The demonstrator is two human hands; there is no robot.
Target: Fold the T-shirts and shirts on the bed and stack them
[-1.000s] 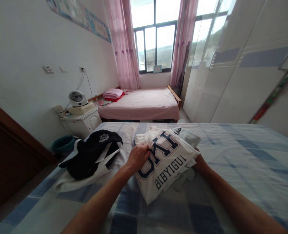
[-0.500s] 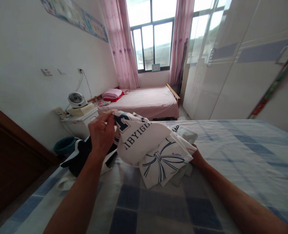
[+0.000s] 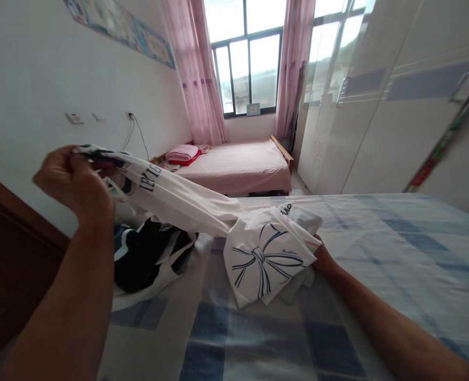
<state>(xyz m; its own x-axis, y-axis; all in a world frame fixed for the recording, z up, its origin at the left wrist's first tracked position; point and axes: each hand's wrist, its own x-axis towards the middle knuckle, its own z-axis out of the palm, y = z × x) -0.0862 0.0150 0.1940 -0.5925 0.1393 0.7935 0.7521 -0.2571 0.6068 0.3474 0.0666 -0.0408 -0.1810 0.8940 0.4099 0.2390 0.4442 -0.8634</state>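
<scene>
Grasping one end of the shirt point(image 3: 178, 193) in the left hand point(image 3: 73, 177), with fingers bent round the cloth and thumb pressed to it, raised well off the sheet point(image 3: 369, 238) on the left. Slopes down from that hold as a loose band to the stack point(image 3: 258, 264) of tops, meeting it beside the bow print. Should handle as light, soft and limp, probably thin knit; neither fragile nor very slippery, but prone to sag and crease. Best taken at a hem or seam, in a flat pinch, rather than bunched by the middle. Rests with the right hand point(image 3: 320, 254) against the right side of the stack, largely hidden by cloth; cannot tell from this angle whether gripping or merely steadying. Mind the black garment point(image 3: 139, 262), lying below the raised shirt and easily brushed by a dipping fold. Mind too the far edge of the sheet, close behind the stack, with the pink bed point(image 3: 238, 164) beyond. Find the widest room to the right of the stack, and some more in front, between the forearms.
</scene>
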